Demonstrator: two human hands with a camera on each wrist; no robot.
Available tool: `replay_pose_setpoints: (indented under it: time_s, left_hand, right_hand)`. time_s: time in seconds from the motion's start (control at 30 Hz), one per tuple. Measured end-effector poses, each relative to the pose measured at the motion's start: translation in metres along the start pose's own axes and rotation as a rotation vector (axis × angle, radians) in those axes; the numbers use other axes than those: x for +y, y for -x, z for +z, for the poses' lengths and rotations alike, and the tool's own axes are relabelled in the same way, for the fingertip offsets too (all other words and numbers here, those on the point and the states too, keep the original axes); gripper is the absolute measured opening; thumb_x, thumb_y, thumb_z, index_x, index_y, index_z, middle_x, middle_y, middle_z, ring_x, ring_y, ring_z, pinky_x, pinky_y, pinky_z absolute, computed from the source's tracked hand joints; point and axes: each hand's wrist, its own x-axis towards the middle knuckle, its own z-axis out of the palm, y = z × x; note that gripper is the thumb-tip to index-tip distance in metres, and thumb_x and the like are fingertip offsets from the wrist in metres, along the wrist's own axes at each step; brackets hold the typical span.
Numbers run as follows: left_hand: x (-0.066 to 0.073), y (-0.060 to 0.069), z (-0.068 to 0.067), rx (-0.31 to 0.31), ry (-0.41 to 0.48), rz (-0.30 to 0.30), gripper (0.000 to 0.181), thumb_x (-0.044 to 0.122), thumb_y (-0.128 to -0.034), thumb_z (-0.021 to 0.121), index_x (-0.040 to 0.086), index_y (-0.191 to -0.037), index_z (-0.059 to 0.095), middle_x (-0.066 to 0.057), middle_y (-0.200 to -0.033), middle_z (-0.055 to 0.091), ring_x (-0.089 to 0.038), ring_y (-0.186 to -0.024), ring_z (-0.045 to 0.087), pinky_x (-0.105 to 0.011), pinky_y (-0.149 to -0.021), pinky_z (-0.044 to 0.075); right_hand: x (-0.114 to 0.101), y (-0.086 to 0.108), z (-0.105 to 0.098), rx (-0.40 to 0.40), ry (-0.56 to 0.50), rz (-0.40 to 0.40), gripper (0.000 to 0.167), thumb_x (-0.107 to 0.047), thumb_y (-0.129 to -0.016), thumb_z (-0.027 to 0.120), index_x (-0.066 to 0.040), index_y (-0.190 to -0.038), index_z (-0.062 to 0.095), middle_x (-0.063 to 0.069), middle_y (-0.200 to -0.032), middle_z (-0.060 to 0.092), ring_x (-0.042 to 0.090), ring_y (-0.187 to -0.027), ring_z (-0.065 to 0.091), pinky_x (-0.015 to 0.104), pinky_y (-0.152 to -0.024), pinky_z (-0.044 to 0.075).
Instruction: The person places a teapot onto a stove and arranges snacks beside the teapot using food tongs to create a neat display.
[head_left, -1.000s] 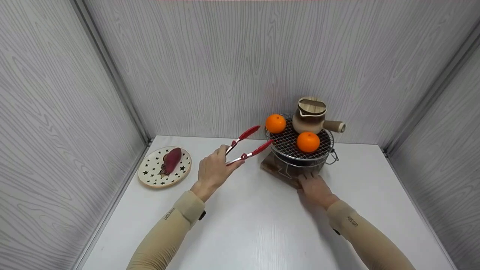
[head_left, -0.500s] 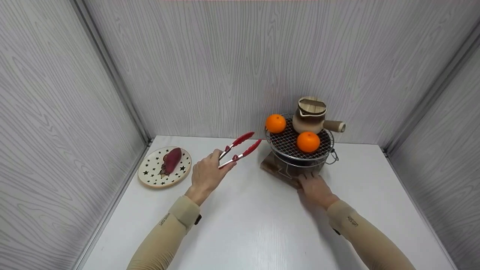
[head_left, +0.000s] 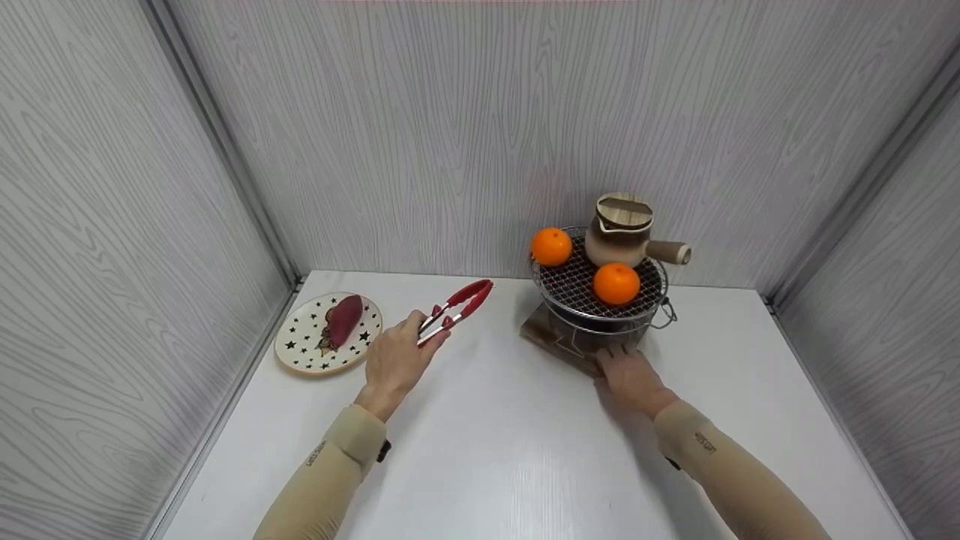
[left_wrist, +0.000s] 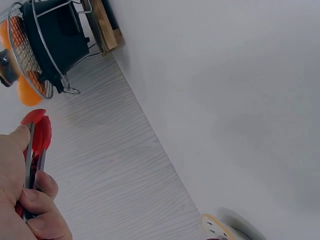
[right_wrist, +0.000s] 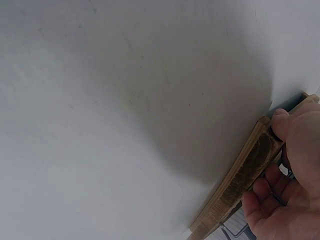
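Note:
My left hand (head_left: 394, 364) grips a pair of metal tongs with red tips (head_left: 472, 295), held above the table left of the grill. The tips almost meet, with nothing visible between them. My right hand (head_left: 631, 381) holds the front edge of the wooden base (head_left: 556, 343) under the round tabletop grill; in the right wrist view the thumb lies on one side of the base (right_wrist: 245, 170) and the fingers curl on the other. On the wire mesh (head_left: 566, 289) sit two oranges, one at the left rim (head_left: 551, 247) and one in front (head_left: 616, 285).
A brown-and-cream side-handled teapot (head_left: 619, 240) with a wooden lid stands at the back of the mesh, handle pointing right. Far left, a star-patterned plate (head_left: 300, 352) bears a purple sweet potato (head_left: 346, 321). Grey wood-grain panels (head_left: 420, 135) enclose the white table (head_left: 495, 450).
My left hand has drawn back to the left and toward me with the tongs, away from the grill. The tongs' tips have come closer together. My right hand stays put.

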Motion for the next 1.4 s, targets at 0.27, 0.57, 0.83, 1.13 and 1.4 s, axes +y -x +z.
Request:
replay_pose_setpoints:
  time_s: [0.27,0.57,0.83,1.13,1.4]
  left_hand:
    - [-0.019,0.008,-0.005,0.012,-0.011,-0.077,0.045,0.051,-0.1007,0.082,0.01,-0.105,0.067,-0.007,-0.075,0.068,-0.02,-0.062,0.053,-0.036,-0.055,0.042]
    - [-0.039,0.017,-0.011,0.014,-0.017,-0.149,0.045,0.049,-0.1027,0.081,0.007,-0.11,0.068,-0.01,-0.075,0.068,-0.021,-0.061,0.053,-0.036,-0.054,0.039]
    - [-0.058,0.022,-0.013,0.027,-0.028,-0.205,0.049,0.052,-0.1016,0.081,0.008,-0.118,0.07,-0.018,-0.084,0.077,-0.031,-0.064,0.062,-0.049,-0.057,0.048]
    - [-0.076,0.029,-0.012,0.027,-0.041,-0.267,0.049,0.054,-0.1012,0.081,0.01,-0.116,0.066,-0.023,-0.087,0.077,-0.043,-0.068,0.068,-0.059,-0.063,0.052]
    - [-0.087,0.034,-0.016,-0.003,-0.044,-0.319,0.059,0.056,-0.1032,0.077,0.007,-0.133,0.065,-0.028,-0.096,0.08,-0.041,-0.073,0.071,-0.058,-0.067,0.055]
  right_hand:
    - [0.0,0.0,0.001,0.015,0.048,-0.02,0.048,-0.015,-0.087,0.092,0.003,-0.121,0.063,0.028,-0.12,0.065,0.045,-0.11,0.064,0.059,-0.085,0.061]
    - [0.006,0.0,0.008,0.082,0.05,-0.072,0.049,-0.014,-0.086,0.09,0.004,-0.121,0.061,0.028,-0.117,0.063,0.046,-0.106,0.063,0.061,-0.085,0.061]
    - [0.005,0.002,0.004,-0.034,-0.015,-0.005,0.047,-0.014,-0.094,0.084,0.003,-0.127,0.056,0.032,-0.123,0.061,0.051,-0.116,0.062,0.068,-0.091,0.058]
    - [-0.002,-0.002,-0.005,-0.11,0.012,0.036,0.045,-0.012,-0.093,0.087,0.004,-0.123,0.058,0.033,-0.12,0.062,0.052,-0.115,0.062,0.066,-0.095,0.059]
    - [-0.002,-0.001,-0.002,-0.112,0.01,0.037,0.041,-0.01,-0.094,0.084,0.005,-0.122,0.058,0.032,-0.118,0.06,0.05,-0.112,0.06,0.065,-0.094,0.059]
